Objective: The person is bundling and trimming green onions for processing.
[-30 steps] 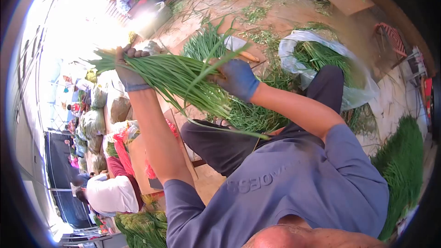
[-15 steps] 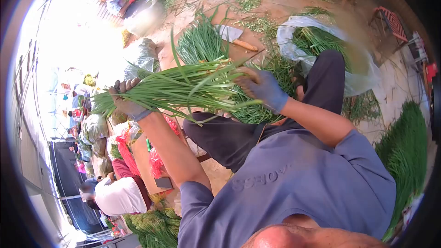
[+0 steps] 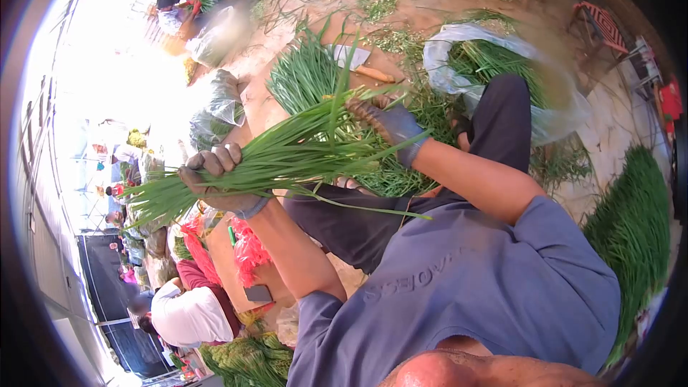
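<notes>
My left hand (image 3: 223, 180), in a grey-blue work glove with dirty fingers, is wrapped round the leafy part of a bunch of garlic chives (image 3: 301, 145). Long green leaf tips fan out to the left past that fist. At the bunch's other end, my gloved right hand (image 3: 388, 123) has its fingers closed on the stalks; exactly how many it pinches is hidden. One long leaf droops over my lap. Behind the bunch lies a pile of chives (image 3: 304, 72) on a board, beside a cleaver (image 3: 362, 63) with a wooden handle. Loose greens (image 3: 401, 178) lie below my right hand.
An open plastic bag (image 3: 441, 50) of greens stands beyond my knee. Another heap of chives (image 3: 634, 236) lies at far right. Pink-red plastic bags (image 3: 247, 244) sit on a low table at left. A person in white (image 3: 193, 315) bends over nearby. Scraps litter the floor.
My left hand has shifted right and down along the bunch, and its leaves are gathered more tightly. My right hand has moved slightly left and up. One leaf now hangs farther right over my lap.
</notes>
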Available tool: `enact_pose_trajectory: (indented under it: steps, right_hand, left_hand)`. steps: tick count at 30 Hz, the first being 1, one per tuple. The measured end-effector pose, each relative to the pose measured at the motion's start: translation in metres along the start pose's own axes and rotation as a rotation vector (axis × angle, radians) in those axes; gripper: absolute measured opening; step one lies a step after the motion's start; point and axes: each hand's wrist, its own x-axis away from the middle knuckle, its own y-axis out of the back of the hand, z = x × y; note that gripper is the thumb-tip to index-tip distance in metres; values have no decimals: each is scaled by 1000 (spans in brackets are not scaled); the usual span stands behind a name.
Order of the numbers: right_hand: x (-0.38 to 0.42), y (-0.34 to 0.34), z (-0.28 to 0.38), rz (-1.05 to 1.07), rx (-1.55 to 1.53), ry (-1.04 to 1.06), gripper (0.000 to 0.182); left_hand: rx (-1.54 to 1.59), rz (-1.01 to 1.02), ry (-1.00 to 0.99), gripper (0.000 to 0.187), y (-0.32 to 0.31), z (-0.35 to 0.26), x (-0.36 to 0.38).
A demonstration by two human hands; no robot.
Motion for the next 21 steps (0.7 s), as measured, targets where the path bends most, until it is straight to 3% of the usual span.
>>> enact_pose_trajectory:
  steps: [1, 2, 5, 8, 11, 12, 15, 16, 18, 20, 21]
  right_hand:
    - [-1, -1, -1, 6, -57, -57, 29]
    - [9, -11, 19, -89, 91, -214, 26]
    - [1, -10, 12, 11, -57, -256, 26]
    - [4, -19, 30, 133, 296, -147, 20]
    - [-7, -53, -14, 88, 790, 898, 11]
    - [18, -60, 10, 186, 665, 701, 6]
    - [37, -44, 22, 337, 826, 951, 5]
    - [42, -30, 20, 306, 686, 840, 6]
    - [38, 16, 21, 36, 767, 687, 10]
    - [36, 50, 25, -3, 183, 404, 14]
    - [36, 62, 23, -86, -3, 427, 16]
  left_hand:
    - [-7, 10, -3, 41, -5, 5, 2]
    - [-16, 20, -6, 41, -8, 9, 5]
    - [-29, 125, 69, 41, -9, 15, 9]
    - [-87, -9, 31, 42, -21, 32, 21]
    - [-55, -110, 85, 42, -20, 53, 33]
    - [36, -102, 111, 38, -19, 57, 34]
    - [-26, -225, 34, 32, -6, 41, 23]
    - [-18, -362, 17, 28, 0, 33, 19]
    - [83, -365, 36, 26, 33, 17, 16]
    - [145, -324, 33, 25, 50, 9, 16]
    - [172, -323, 31, 25, 50, 7, 18]
